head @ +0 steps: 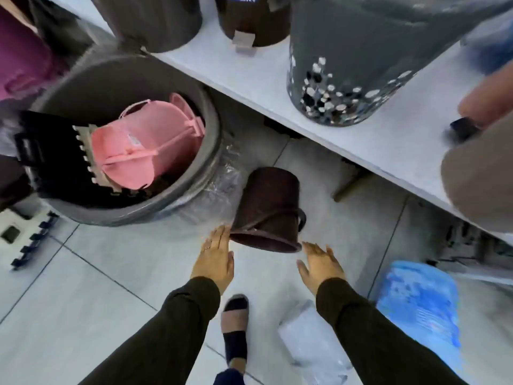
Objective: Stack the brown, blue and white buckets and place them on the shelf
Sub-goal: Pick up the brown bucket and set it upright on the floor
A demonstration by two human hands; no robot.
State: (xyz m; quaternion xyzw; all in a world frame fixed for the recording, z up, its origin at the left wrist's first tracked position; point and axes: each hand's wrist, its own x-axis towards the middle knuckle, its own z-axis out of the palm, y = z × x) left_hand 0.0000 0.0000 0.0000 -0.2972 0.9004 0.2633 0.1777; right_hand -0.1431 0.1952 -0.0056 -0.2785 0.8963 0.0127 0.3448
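Note:
A brown bucket (269, 209) lies on its side on the tiled floor, its open mouth toward me and its handle draped over its wall. My left hand (215, 259) is open, fingertips at the left edge of the bucket's rim. My right hand (320, 263) is open just below the rim's right edge, not touching it. A blue bucket (422, 304) stands on the floor at the lower right, blurred. A whitish bucket (311, 340) wrapped in clear plastic lies beside my right forearm. The white shelf (369, 132) runs diagonally above the brown bucket.
A large grey bin (133, 215) holding pink plastic parts stands left of the brown bucket. On the shelf stand a grey sequinned bin (361, 51), a brown pedal bin (252, 20) and a dark bin (155, 20). Another person's hand (485, 101) reaches in at right. My sandalled foot (234, 329) is below.

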